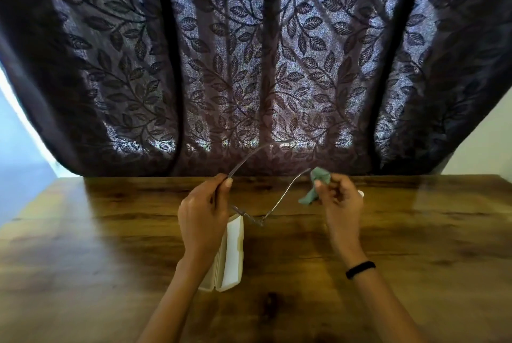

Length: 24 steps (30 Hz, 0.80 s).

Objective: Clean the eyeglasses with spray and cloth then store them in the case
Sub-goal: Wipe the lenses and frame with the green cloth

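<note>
Thin-framed eyeglasses (279,200) are held above the wooden table (415,232), both temples unfolded and pointing away from me. My left hand (203,212) pinches the left temple near its hinge. My right hand (342,201) pinches a small grey-green cloth (318,184) around the tip of the right temple. A white glasses case (231,256) lies open on the table under my left wrist, partly hidden by it. A small white object (360,193), possibly the spray bottle, peeks out behind my right hand.
A dark leaf-patterned curtain (249,65) hangs right behind the table's far edge. I wear a black band (360,270) on my right wrist. Bare wood spreads to the left and right of my hands.
</note>
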Available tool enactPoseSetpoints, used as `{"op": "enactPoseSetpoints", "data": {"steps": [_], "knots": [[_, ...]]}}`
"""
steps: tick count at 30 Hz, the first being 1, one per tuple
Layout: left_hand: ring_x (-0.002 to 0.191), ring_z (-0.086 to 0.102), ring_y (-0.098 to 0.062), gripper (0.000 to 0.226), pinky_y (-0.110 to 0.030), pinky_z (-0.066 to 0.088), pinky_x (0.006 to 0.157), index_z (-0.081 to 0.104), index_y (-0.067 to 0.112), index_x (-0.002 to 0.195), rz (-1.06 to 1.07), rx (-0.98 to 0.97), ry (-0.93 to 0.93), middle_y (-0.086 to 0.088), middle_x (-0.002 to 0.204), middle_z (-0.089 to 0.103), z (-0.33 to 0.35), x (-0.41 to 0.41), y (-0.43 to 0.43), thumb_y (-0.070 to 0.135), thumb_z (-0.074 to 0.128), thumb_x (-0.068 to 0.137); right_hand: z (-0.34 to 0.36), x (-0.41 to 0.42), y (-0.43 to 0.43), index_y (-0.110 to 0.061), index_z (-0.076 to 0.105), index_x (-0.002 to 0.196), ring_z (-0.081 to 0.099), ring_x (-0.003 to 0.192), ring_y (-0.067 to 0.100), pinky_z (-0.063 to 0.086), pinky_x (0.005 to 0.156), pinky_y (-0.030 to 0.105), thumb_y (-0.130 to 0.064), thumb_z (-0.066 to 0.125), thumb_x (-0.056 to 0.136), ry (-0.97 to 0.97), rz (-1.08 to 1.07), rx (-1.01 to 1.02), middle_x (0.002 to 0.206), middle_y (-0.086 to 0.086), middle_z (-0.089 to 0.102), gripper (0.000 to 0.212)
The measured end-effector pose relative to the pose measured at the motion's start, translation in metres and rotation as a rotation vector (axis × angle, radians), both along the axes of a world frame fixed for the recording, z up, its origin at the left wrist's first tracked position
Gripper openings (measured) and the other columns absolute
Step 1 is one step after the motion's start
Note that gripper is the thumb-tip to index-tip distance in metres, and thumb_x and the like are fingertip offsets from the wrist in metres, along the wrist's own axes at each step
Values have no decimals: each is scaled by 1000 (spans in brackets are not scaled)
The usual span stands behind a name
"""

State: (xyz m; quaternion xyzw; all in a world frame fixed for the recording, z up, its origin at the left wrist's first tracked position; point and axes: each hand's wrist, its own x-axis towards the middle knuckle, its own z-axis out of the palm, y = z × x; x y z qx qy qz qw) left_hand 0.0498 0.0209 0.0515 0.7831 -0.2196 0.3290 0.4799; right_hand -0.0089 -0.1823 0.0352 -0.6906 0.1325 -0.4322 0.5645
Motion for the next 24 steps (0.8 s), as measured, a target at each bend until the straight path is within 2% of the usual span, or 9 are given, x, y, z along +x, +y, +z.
{"op": "enactPoseSetpoints", "data": {"steps": [3,5,7,9,11,14,18,21,24], "knots": [[43,43,-1,16,-16,33,40,69,8,93,-9,-50,9,9,57,57,1,1,0,19,61,86,-18,1,1,-13,60,92,54,71,-1,45,61,5,-4,63,83,287,10,-204,91,5,66,13],[43,49,-12,20,-25,39,40,69,7,94,-25,-85,11,6,56,58,0,2,0,22,59,86,-28,2,-1,-9,61,105,54,75,3,43,60,3,-9,61,85,509,39,-280,103,9,65,20],[47,55,-22,21,-35,45,44,69,6,97,-37,-130,30,1,59,62,-1,3,-1,21,59,86,-35,1,-2,-10,60,113,60,86,17,44,67,9,-21,59,89,755,110,-398,112,9,64,27],[53,59,-23,22,-36,48,49,68,6,99,-50,-177,61,2,63,64,-3,3,-1,21,59,86,-37,0,0,-11,60,114,62,95,23,45,73,23,-28,54,91,857,139,-506,113,10,65,29],[57,60,-16,25,-25,48,53,68,7,99,-80,-235,103,8,66,63,-4,3,-2,25,58,86,-34,-1,4,-9,61,113,62,97,23,45,75,26,-29,52,92,777,110,-471,110,10,66,30],[62,59,0,27,-9,45,56,68,8,97,-120,-315,142,12,69,63,-5,4,-3,29,55,85,-25,-2,8,-12,63,110,63,97,24,52,81,36,-26,54,91,545,198,-222,104,9,67,25],[61,57,1,21,-10,44,57,68,13,92,-114,-383,183,10,68,64,-10,6,-5,29,55,86,-14,-7,16,-22,63,103,65,89,16,55,74,27,-17,56,88,346,408,167,101,2,68,17],[61,56,0,14,-15,45,57,68,18,87,-117,-420,225,8,66,63,-13,5,-8,27,56,87,-13,-8,20,-20,65,101,67,82,6,55,69,20,-9,58,86,267,443,248,93,0,70,20],[63,58,-3,15,-15,45,58,69,21,85,-161,-410,278,7,66,66,-17,5,-9,29,57,87,-13,-7,19,-18,64,104,67,81,10,56,72,24,-7,60,83,217,362,237,89,-1,70,23]]}}
